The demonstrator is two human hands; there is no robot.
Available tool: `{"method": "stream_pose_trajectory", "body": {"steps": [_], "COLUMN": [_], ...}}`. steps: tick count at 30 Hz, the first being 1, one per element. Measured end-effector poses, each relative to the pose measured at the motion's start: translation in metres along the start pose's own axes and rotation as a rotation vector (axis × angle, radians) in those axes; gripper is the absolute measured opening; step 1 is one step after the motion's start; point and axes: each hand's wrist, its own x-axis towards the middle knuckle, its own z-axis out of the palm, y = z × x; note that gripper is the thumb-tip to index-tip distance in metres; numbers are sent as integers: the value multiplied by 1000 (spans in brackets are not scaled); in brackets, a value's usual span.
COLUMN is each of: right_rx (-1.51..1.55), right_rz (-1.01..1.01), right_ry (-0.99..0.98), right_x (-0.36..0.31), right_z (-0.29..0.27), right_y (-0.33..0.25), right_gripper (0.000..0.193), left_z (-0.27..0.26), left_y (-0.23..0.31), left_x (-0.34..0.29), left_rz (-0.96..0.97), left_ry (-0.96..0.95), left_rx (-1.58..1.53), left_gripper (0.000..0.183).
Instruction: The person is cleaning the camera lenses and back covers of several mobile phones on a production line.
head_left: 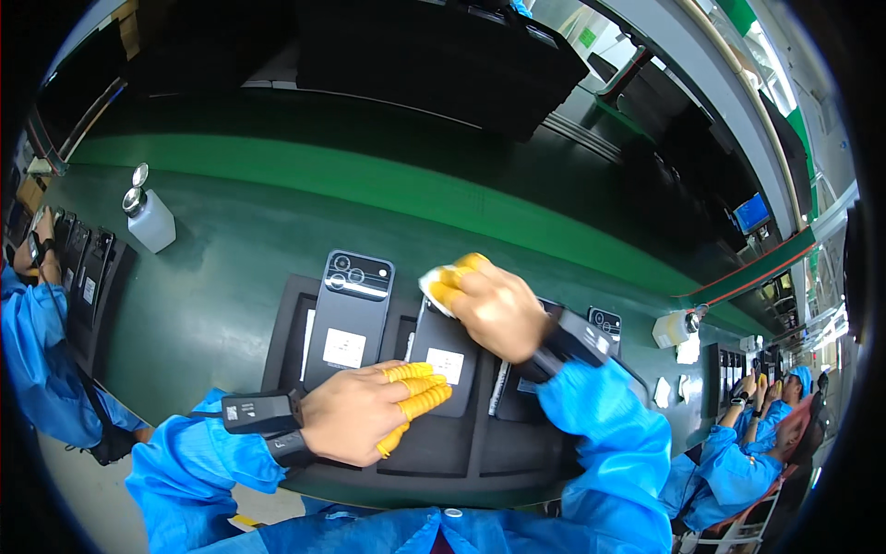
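Note:
Yellow finger cots cover fingers of both my hands. My left hand (pixel 365 414) lies flat, fingers stretched over the lower part of a dark smartphone (pixel 432 342) with a white label (pixel 445 366). Pinched in my right hand (pixel 498 309) is a folded white wipe (pixel 437 288), which is at the top end of that phone and hides its camera area. To the left, a second dark smartphone (pixel 355 317) rests back up in the black foam tray (pixel 279 346), its camera lenses showing. Another smartphone (pixel 604 321) is partly hidden behind my right wrist.
A white pump bottle (pixel 150 222) with its metal lid raised stands at the left on the green table (pixel 221 249). Another bottle (pixel 674 328) and crumpled white wipes (pixel 663 391) lie at the right. Co-workers in blue sit on both sides, with phone trays (pixel 97 319) before them.

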Motion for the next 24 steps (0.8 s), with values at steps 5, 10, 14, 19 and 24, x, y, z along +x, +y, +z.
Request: {"method": "stream_pose_trajectory", "body": {"steps": [5,10,14,19,24], "right_rx": [103,171,86,116,187], "right_rz": [4,-6,-181,-12,-33], "right_ry": [-425,-121,-71,-514,-99], "right_x": [-24,15,-3,-30,6], "right_z": [-61,-31,-15,-67,-33], "right_y": [10,-3,-8,7,1], "right_gripper": [29,30,25,34,40], "left_z": [3,8,5,8,8], "left_y": [-1,-2,1,-1,-2], "left_x": [-2,2,0,-3,1], "left_rz": [-18,-2,-43,-63,-44], "left_ry": [70,114,106,121,134], "left_rx": [-24,-17,-34,-43,-26], "left_gripper": [60,55,54,53,51]}}
